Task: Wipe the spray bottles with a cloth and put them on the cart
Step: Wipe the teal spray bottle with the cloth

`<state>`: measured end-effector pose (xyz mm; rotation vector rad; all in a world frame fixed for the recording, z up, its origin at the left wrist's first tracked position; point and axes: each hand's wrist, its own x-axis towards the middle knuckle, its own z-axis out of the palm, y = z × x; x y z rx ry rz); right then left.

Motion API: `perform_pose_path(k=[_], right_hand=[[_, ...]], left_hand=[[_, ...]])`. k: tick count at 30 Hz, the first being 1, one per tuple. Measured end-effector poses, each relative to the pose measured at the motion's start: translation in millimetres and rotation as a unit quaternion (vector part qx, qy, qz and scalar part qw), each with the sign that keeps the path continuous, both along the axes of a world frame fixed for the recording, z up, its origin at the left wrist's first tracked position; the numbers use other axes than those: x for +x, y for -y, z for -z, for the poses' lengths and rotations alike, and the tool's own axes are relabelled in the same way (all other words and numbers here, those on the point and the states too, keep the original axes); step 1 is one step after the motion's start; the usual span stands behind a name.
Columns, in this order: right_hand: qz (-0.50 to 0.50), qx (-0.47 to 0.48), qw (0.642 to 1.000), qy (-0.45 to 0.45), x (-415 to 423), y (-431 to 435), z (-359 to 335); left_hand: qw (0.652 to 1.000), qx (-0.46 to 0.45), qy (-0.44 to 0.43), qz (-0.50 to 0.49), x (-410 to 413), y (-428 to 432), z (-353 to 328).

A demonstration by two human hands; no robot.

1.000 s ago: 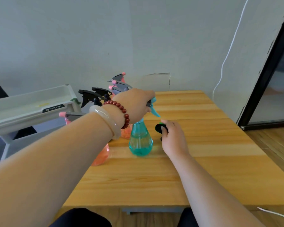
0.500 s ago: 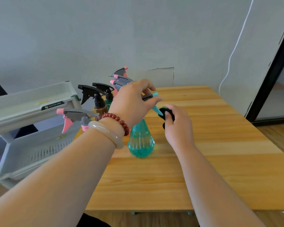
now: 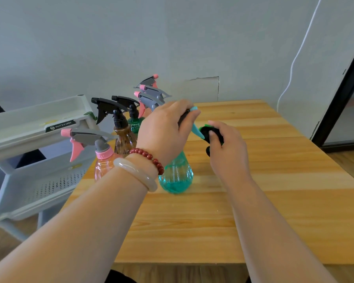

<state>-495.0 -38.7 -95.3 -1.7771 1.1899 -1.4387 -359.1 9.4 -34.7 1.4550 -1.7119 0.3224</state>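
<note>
At the left stands the grey cart (image 3: pixel 39 127), just beside the wooden desk (image 3: pixel 284 180). Near the desk's left edge a pink bottle (image 3: pixel 103 166), a brown bottle (image 3: pixel 124 139) and a green bottle (image 3: pixel 135 125) stand close together. The teal bottle (image 3: pixel 176 176) stands upright on the desk; it is clear, ribbed and pear-shaped, with some liquid at the bottom. The left hand (image 3: pixel 164 133) grips its spray head from above. The right hand (image 3: pixel 227 148) holds a dark cloth (image 3: pixel 212 133) with a green edge against the teal trigger.
</note>
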Motion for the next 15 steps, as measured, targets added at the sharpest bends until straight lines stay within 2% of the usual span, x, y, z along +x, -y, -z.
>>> perform_pose_path(k=[6,15], right_hand=[[0.002,0.002,1.000,-0.002,1.8,0.0,0.9],[0.009,0.001,1.000,-0.019,-0.4,0.4,0.5]], left_hand=[[0.999,0.045,0.027,-0.009,-2.0,-2.1,-2.8],[0.998,0.055,0.037,-0.013,-3.4,-3.6,-5.8]])
